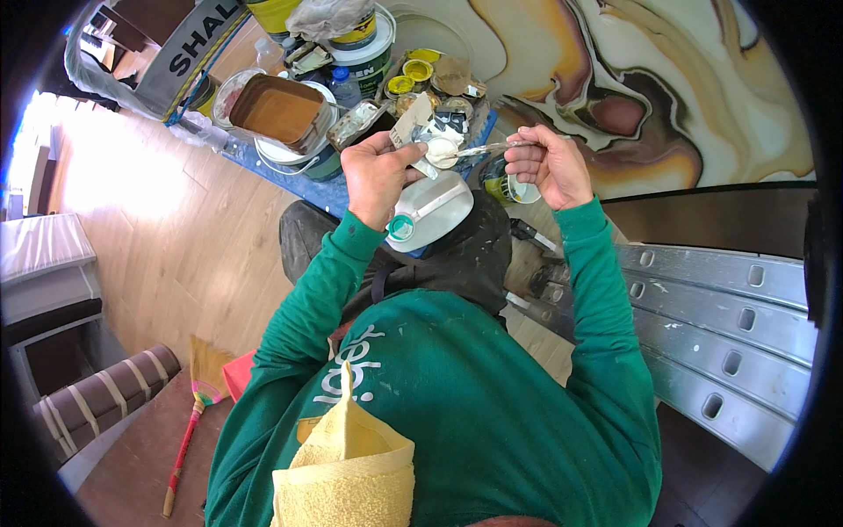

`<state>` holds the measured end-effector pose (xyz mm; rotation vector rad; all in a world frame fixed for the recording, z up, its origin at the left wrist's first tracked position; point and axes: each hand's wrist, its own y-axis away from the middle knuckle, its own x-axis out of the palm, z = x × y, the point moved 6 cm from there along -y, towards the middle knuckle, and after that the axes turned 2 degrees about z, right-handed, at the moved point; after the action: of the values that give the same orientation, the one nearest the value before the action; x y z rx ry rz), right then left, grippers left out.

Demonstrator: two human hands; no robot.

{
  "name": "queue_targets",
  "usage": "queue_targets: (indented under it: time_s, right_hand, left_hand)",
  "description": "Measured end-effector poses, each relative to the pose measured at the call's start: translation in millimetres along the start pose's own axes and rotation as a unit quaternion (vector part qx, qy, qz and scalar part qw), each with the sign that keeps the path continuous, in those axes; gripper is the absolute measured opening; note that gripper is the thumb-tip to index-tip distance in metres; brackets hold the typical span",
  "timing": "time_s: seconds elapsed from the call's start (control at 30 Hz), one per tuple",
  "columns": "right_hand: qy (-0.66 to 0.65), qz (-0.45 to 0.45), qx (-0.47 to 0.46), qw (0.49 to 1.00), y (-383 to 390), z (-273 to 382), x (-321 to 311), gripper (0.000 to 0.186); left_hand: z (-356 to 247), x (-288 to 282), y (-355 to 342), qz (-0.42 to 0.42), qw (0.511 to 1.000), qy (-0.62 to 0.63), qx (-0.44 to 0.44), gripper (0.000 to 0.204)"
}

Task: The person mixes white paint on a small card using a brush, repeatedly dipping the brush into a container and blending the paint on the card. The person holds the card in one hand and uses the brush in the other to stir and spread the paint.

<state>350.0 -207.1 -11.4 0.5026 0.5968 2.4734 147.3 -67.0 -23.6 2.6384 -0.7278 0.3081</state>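
The white jug (446,213) with the green cap stands just in front of the person's lap; whether the legs steady it, I cannot tell.

Well to the left of the jug and nearer the person's body, a broom (189,439) lies at a slant, seemingly just laid out of the way. Left of the jug and beyond it, a brown tray (277,110) seems to rest on a bucket (327,165), which probably lifts it within easy reach.

The left hand (378,176), just beyond the jug and to its left, has thumb and fingers closed on a piece of card (408,132). The card, bearing a dab of white paste (442,149), sits beyond the jug's far end; it is likely gripped by its near edge so that the paste stays uncovered. Farther beyond the jug, small pots (417,69) crowd together, perhaps to keep the colours close.

To the right of the paste, and beyond the jug, a thin tool (485,149) points leftward, its tip at the paste. The right hand (553,162), beyond the jug and to its right, pinches the handle between thumb and fingers, a light hold that should suit fine control. Well right of the jug, a metal ladder (702,334) lies alongside the person, probably parked clear of the arms.
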Motion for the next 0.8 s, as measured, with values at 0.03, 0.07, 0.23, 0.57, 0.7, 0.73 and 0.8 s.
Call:
queue_targets:
  time_s: [0.03,0.07,0.23,0.57,0.7,0.73,0.8]
  right_hand:
    - [-0.032,0.01,0.009,0.999,-3.3,-7.1,-4.5,0.028]
    - [-0.061,0.001,0.021,0.998,-6.5,-13.2,-11.5,0.027]
    - [-0.19,0.038,-0.015,0.981,-14.4,-23.2,-33.9,0.026]
    - [-0.201,-0.111,-0.152,0.961,-63.6,-46.5,-67.0,0.031]
    - [-0.128,-0.151,-0.158,0.967,-105.2,-94.6,-56.6,0.03]
    - [-0.108,-0.173,-0.143,0.969,-112.7,-106.1,-55.3,0.029]
    - [-0.091,-0.167,-0.165,0.968,-124.3,-121.0,-49.4,0.028]
  left_hand:
    - [0.6,0.3,-1.6,0.003,1.0,-0.001,-0.001,0.015]
    - [2.6,0.9,-3.8,0.004,1.0,0.009,-0.01,0.016]
    - [10.2,3.9,-16.9,0.013,0.999,0.001,-0.045,0.02]
    - [-24.7,-9.1,-33.1,-0.012,0.997,0.076,0.019,0.019]
    - [-34.4,-33.2,-24.6,-0.036,0.996,0.069,0.037,0.019]
    - [-35.8,-39.1,-21.3,-0.045,0.996,0.065,0.041,0.02]
    - [-35.0,-48.0,-14.7,-0.06,0.996,0.053,0.037,0.022]
